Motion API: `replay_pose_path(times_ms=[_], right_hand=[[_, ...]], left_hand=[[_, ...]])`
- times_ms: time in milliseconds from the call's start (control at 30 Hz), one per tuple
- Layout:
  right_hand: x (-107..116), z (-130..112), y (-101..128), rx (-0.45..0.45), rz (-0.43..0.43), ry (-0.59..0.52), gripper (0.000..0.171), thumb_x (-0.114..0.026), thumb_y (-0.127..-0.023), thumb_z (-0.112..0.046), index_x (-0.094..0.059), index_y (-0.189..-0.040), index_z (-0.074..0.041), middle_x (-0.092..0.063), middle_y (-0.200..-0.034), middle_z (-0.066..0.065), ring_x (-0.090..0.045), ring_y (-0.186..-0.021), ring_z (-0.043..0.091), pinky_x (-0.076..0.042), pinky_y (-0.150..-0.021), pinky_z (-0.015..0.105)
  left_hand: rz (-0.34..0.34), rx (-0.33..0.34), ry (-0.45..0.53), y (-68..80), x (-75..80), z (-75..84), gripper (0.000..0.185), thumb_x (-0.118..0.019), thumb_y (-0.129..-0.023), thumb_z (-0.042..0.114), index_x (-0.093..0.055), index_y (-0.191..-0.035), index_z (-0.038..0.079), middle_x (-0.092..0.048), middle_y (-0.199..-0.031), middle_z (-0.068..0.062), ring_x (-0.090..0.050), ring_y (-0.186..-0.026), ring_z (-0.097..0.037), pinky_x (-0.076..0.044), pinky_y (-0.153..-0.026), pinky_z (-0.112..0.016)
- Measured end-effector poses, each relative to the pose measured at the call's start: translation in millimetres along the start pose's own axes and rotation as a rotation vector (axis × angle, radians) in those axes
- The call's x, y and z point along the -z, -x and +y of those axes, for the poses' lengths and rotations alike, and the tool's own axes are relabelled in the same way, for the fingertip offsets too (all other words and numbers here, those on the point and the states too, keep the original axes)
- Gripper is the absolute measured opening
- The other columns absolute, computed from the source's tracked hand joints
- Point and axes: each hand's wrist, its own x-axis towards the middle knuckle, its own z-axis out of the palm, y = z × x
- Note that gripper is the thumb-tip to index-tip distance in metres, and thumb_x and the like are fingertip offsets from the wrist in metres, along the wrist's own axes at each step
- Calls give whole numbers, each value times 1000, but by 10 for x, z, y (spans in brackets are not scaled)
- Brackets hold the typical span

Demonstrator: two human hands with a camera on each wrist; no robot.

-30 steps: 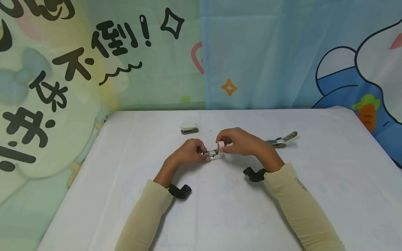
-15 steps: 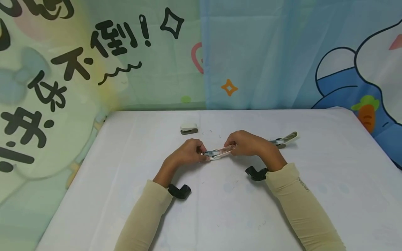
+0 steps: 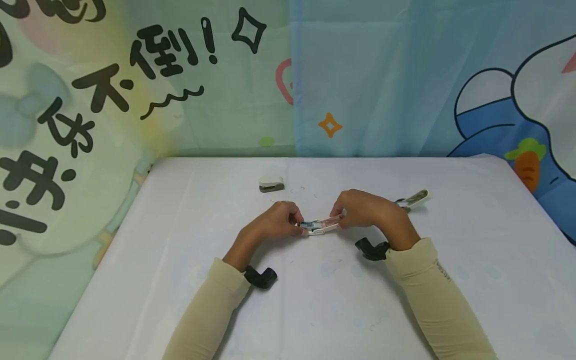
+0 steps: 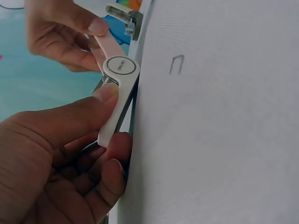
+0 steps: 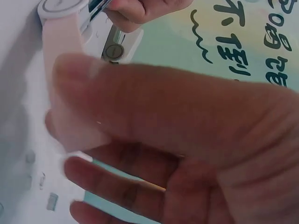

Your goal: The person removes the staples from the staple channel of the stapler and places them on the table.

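A small stapler (image 3: pixel 320 226) with a white base and pink top arm is opened out almost flat just above the white table (image 3: pixel 450 280). My left hand (image 3: pixel 297 223) grips its white base end, thumb on top (image 4: pixel 105 93), fingers curled under. My right hand (image 3: pixel 343 216) pinches the far end of the pink arm (image 5: pixel 65 93) between thumb and fingers. The round white hinge (image 4: pixel 120 67) sits between both hands.
A shut white stapler (image 3: pixel 271 184) lies at the back centre. Another opened stapler (image 3: pixel 414 198) lies just right of my right hand. Loose staples (image 4: pixel 176 64) are scattered on the cloth. Printed curtains hang behind the table.
My right hand swung the pink top arm from upright down and out to the right, so the stapler now lies stretched open. Both hands drifted slightly right.
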Motion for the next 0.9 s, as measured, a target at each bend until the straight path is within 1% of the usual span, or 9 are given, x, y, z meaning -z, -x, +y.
replay_pose_path(times_ms=[100,200,267,367,467,600,700,800,900], right_hand=[[-39,-27,0,54,120,53,21,-67,-90,-9,-73,-109,-1,-62,-120,15,-50,-118,35,-42,-95,47],[-91,-95,-33,137,261,55,17,-66,-92,-9,-73,-105,-1,-62,-116,14,-48,-117,36,-40,-97,49],[-126,-153,-69,192,306,18,13,-66,-92,-8,-74,-101,-3,-64,-109,10,-52,-111,32,-43,-93,46],[-182,-210,-130,269,273,-32,11,-65,-92,-6,-74,-97,-5,-64,-100,3,-58,-101,26,-46,-86,42],[-245,-216,-185,306,233,-22,11,-65,-90,-2,-75,-92,-5,-62,-94,0,-60,-92,21,-48,-81,37],[-318,-210,-237,294,225,15,11,-66,-88,1,-76,-91,-3,-61,-92,2,-59,-87,19,-49,-78,33],[-354,-208,-264,282,234,39,11,-66,-88,1,-76,-89,-4,-63,-91,2,-57,-87,19,-47,-78,34],[-368,-206,-281,274,242,23,12,-65,-88,0,-75,-86,-6,-64,-91,2,-55,-86,18,-46,-79,35],[-363,-199,-297,288,238,-33,11,-66,-88,1,-74,-85,-5,-65,-89,4,-56,-82,16,-47,-75,34]], left_hand=[[-5,3,-5,0,-4,8,16,-81,-80,13,-68,-87,6,-60,-79,-2,-52,-71,-14,-43,-61,-25],[-13,-3,-20,0,-6,6,16,-81,-81,15,-68,-86,7,-60,-79,-1,-52,-70,-13,-43,-60,-25],[-12,-7,-23,4,-7,1,16,-82,-80,16,-68,-85,8,-61,-78,-1,-52,-69,-12,-43,-60,-24],[-2,-10,-16,9,-5,-7,18,-83,-79,17,-68,-83,10,-62,-77,0,-54,-68,-12,-44,-60,-24],[8,-19,-2,11,-2,-12,19,-84,-77,18,-67,-82,9,-63,-77,1,-56,-68,-12,-45,-61,-24],[6,-29,4,12,1,-17,20,-84,-77,17,-67,-83,9,-63,-77,1,-57,-68,-12,-46,-61,-24],[3,-33,3,16,5,-16,19,-84,-77,17,-67,-84,9,-63,-78,1,-57,-68,-11,-46,-61,-24],[3,-40,8,23,14,-12,19,-84,-78,16,-68,-84,9,-63,-78,0,-56,-68,-12,-46,-61,-24],[10,-46,3,27,17,-18,18,-84,-78,15,-68,-84,8,-62,-78,0,-56,-68,-12,-46,-61,-24]])
